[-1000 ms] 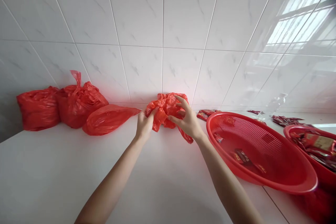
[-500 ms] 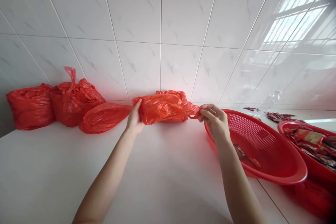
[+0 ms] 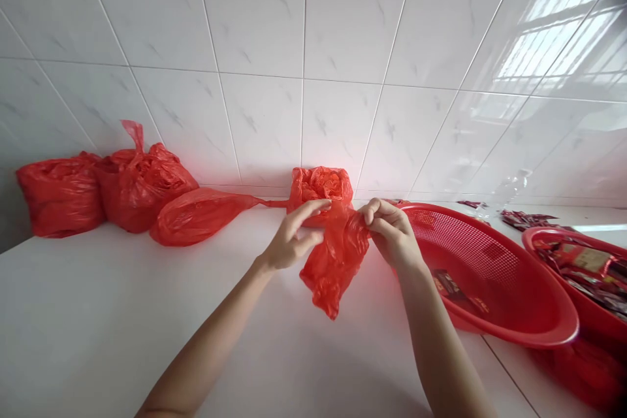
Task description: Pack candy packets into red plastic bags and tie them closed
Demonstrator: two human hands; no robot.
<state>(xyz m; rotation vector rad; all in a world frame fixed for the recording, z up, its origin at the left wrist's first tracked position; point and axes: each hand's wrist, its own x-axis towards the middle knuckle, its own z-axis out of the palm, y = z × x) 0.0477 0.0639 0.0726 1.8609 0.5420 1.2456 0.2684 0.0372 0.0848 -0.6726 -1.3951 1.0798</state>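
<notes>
A thin red plastic bag [image 3: 337, 260] hangs crumpled over the white counter, its lower end dangling. My right hand [image 3: 392, 228] pinches its upper right edge between thumb and fingers. On the bag's other side is my left hand [image 3: 294, 235], thumb and fingers apart, close to the plastic; whether the fingertips touch it I cannot make out. Behind the hands, against the wall, sits a filled red bag bundle [image 3: 321, 183], partly hidden by the held bag. A limp red bag [image 3: 203, 215] lies to the left, its twisted end reaching toward that bundle.
Two full red bags [image 3: 142, 186] stand at the far left by the tiled wall. A large red colander [image 3: 494, 274] with a few dark packets [image 3: 458, 290] is on the right. Beyond it, a red basket [image 3: 582, 268] holds many packets, near a clear plastic bottle [image 3: 516, 186].
The bag swung from stretched sideways between both hands to hanging down from my right hand. My left hand let go of its end, moved right and opened.
</notes>
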